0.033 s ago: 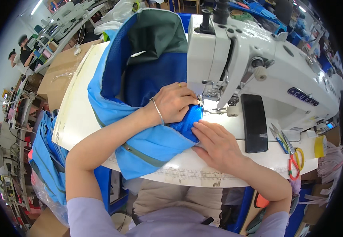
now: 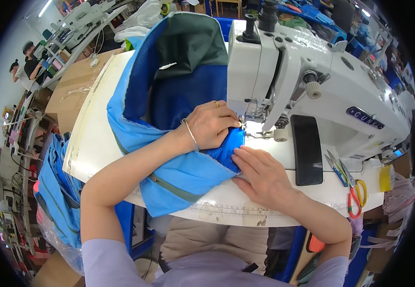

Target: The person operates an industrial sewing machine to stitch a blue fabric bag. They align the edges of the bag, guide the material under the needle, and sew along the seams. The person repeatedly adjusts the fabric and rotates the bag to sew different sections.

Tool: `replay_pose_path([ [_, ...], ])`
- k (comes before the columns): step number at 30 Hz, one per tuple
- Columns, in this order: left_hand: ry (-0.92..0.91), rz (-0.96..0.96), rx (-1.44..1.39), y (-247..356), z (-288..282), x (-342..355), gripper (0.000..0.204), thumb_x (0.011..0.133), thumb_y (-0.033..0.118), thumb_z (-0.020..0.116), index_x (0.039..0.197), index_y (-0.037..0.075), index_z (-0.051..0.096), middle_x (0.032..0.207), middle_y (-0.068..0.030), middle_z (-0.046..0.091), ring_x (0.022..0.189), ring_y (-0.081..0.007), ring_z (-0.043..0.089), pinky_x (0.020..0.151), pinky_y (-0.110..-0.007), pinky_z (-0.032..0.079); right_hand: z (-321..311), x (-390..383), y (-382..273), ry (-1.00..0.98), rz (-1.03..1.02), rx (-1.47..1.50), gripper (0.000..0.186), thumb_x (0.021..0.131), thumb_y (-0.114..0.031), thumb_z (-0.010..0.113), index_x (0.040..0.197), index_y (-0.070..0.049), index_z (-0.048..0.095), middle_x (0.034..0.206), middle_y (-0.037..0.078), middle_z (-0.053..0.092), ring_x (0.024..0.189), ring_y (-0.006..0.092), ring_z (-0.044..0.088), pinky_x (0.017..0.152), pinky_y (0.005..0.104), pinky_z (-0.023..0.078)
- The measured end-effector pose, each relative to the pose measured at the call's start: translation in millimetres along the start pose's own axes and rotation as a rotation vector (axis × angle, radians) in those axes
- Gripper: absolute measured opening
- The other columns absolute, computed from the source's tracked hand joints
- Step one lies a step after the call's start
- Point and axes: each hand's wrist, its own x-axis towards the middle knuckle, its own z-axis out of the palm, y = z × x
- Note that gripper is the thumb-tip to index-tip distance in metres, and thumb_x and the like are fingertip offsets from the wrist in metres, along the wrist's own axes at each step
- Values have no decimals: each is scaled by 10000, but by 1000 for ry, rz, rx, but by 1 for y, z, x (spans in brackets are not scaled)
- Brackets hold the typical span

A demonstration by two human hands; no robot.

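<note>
A large light-blue fabric piece (image 2: 183, 172), open like a bag, lies on the white sewing table. Its inside is darker blue with a grey-green panel, and a dark zipper-like strip crosses its near side. The blue edge runs under the needle area (image 2: 244, 123) of a white sewing machine (image 2: 250, 62). My left hand (image 2: 211, 125) is closed on the fabric just left of the presser foot, fingertips pinching near it. Nearer to me, my right hand (image 2: 264, 174) holds the fabric's right edge, fingers on top; the thumb is at the near edge.
A black phone-like slab (image 2: 307, 149) lies right of the needle area. Scissors with red and yellow handles (image 2: 355, 191) rest farther right, near a yellow roll (image 2: 387, 178). More light-blue fabric (image 2: 59, 191) hangs at the left. Two people (image 2: 30, 62) sit in the far left background.
</note>
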Motion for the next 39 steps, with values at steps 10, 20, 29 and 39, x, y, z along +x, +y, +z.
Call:
replay_pose_path([
  [10, 12, -46, -19, -4, 4, 0, 208, 768, 19, 702, 947, 82, 787, 965, -67, 775, 853, -264, 713, 777, -372, 569, -2, 1, 0, 16, 32, -20, 504, 835, -203, 774, 1227, 83, 637, 1313, 204, 622, 1234, 346, 592, 1052, 441, 478],
  [20, 45, -1, -89, 1, 4, -6, 221, 738, -10, 677, 919, 67, 779, 965, -69, 759, 865, -260, 708, 819, -375, 571, -1, 1, 0, 63, -14, -26, 355, 762, -82, 761, 1091, 37, 707, 1179, 155, 692, 1126, 308, 662, 940, 423, 545],
  [29, 71, -70, -68, -2, 10, -5, 185, 765, 10, 670, 915, 45, 771, 969, -62, 752, 924, -249, 687, 870, -377, 563, 1, 5, 2, 70, 25, -22, 403, 740, -47, 769, 1126, 36, 688, 1190, 157, 688, 1125, 331, 663, 941, 431, 547],
  [39, 52, -155, -23, 19, -21, -49, 233, 833, 89, 736, 1060, 35, 742, 1115, -104, 732, 1054, -298, 679, 1027, -420, 526, 1, 10, -4, -50, -190, 59, 386, 778, -52, 759, 1158, -16, 703, 1208, 129, 688, 1147, 299, 650, 954, 425, 538],
])
